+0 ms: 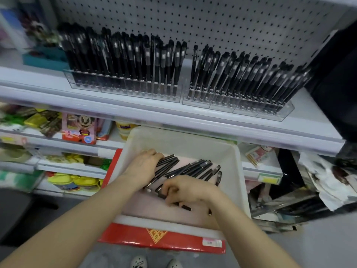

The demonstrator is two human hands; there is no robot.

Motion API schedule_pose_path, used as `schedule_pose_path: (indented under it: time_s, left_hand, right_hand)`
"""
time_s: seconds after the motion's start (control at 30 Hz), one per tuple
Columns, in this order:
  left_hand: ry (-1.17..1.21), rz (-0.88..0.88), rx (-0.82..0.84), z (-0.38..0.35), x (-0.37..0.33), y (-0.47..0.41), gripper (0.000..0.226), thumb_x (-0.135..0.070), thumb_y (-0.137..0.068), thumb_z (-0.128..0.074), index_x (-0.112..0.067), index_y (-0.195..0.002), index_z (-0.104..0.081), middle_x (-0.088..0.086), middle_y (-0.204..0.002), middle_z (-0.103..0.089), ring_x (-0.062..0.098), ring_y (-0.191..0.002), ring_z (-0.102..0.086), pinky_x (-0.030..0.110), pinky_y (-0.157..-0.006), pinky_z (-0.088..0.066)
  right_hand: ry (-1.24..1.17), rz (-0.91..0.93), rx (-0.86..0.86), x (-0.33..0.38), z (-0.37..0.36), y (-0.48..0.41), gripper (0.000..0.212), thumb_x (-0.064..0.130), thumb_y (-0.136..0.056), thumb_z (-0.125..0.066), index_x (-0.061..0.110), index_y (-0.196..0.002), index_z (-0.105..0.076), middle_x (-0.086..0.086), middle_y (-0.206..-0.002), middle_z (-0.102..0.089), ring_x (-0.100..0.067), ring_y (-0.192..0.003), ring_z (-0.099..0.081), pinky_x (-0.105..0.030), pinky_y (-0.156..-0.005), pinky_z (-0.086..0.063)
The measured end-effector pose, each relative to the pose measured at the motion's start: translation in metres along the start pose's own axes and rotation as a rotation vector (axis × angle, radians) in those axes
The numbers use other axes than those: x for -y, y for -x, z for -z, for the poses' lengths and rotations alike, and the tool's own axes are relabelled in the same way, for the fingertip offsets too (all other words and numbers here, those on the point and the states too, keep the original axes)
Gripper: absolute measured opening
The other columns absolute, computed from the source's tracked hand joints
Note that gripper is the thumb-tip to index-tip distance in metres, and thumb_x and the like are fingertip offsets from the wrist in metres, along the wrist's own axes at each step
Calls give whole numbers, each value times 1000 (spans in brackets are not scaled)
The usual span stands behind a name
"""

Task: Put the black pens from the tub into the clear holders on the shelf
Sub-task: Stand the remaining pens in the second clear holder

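Our pens (pixel 185 169) lie in the tub (pixel 173 140), low in the middle of the frame. They slant from lower left to upper right. Our right hand (pixel 187 188) is curled tight on a few low ends. Our left hand (pixel 144 167) lies on others; we cannot tell if it grips. The holders (pixel 222 105) stand higher up, on the shelf (pixel 135 111).

One wide-angle view, worn on the person's head, faces forward and steeply down. It hangs close over the white tub (pixel 173 138) — close enough to pick out single black pens (pixel 185 169) — with both forearms (pixel 77 219) running up from the bottom edge and shoe tips (pixel 138 263) below. The shelf (pixel 135 111) and its clear holders (pixel 280 113) fill the upper half, straight lines bowing outward.
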State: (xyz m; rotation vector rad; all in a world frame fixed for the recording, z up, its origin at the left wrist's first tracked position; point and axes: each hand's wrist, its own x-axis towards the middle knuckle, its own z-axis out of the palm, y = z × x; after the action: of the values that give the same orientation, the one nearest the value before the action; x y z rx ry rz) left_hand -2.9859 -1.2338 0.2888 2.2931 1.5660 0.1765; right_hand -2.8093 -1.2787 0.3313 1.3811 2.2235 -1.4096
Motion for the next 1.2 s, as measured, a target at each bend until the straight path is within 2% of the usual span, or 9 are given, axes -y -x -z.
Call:
schedule_pose_path:
  time_s: [0.17,0.3,0.4,0.5,0.57,0.67,0.77,0.97,1.2]
  left_hand:
    - [98,30,-125,1,0,-1,38,-4,-94,-51,-18,-128,-62,7,-119,-62,28,-111,-59,35,-97,-45]
    - [129,-14,-215,14,-5,-7,33,-13,-96,-54,-18,-127,-63,3,-122,-63,23,-111,-60,35,-98,-46]
    - [26,-134,-383,37,-20,-16,29,-22,-97,-55,-24,-124,-65,-5,-119,-66,17,-104,-64,36,-91,-52]
    - [-69,-240,-505,64,-41,-22,18,-22,-96,-59,-27,-109,-70,-8,-103,-68,18,-93,-65,34,-74,-55]
    - [-61,-336,-570,79,-50,-28,14,-13,-91,-64,-19,-103,-70,-2,-94,-62,23,-89,-61,37,-71,-54]
    - [-121,-422,-696,104,-55,-41,25,-10,-88,-67,-10,-113,-66,4,-102,-58,24,-96,-51,38,-77,-51]
    - [-213,-514,-790,127,-53,-59,37,-8,-87,-64,-5,-125,-61,11,-119,-57,29,-110,-49,40,-92,-47]
    - [-358,-622,-756,146,-33,-101,37,-9,-84,-70,-7,-121,-65,9,-119,-62,30,-110,-53,41,-96,-46]
    - [-272,-700,-738,132,-24,-106,34,-5,-87,-66,-3,-120,-65,10,-118,-64,29,-109,-55,40,-97,-48]
  right_hand:
    - [-133,-39,-124,-27,31,28,21,5,-90,-63,15,-109,-64,0,-86,-65,-20,-77,-61,-32,-73,-55]
    - [-128,-3,-273,-29,53,49,13,14,-95,-58,15,-106,-65,5,-79,-59,-12,-69,-57,-34,-75,-53]
    - [-212,68,-480,-17,73,71,16,23,-98,-56,11,-103,-64,2,-82,-60,-6,-64,-58,-23,-69,-51]
    - [-262,166,-724,-8,93,82,11,25,-96,-60,17,-100,-66,3,-80,-62,-10,-63,-63,-36,-77,-58]
    - [-293,238,-862,-3,107,85,5,21,-95,-62,21,-97,-66,-1,-79,-64,-13,-61,-63,-38,-68,-58]
    - [-344,300,-1060,14,126,89,6,18,-95,-62,21,-98,-65,-4,-85,-70,-12,-69,-66,-26,-64,-55]
    - [-374,345,-1273,35,143,86,9,17,-96,-60,22,-89,-63,0,-76,-69,-17,-71,-69,-32,-67,-59]
    - [-347,321,-1518,68,166,60,9,19,-95,-61,16,-86,-63,-4,-74,-70,-16,-66,-70,-38,-69,-60]
    - [-297,245,-1579,70,172,27,4,18,-95,-61,18,-93,-65,1,-76,-70,-9,-66,-70,-41,-69,-60]
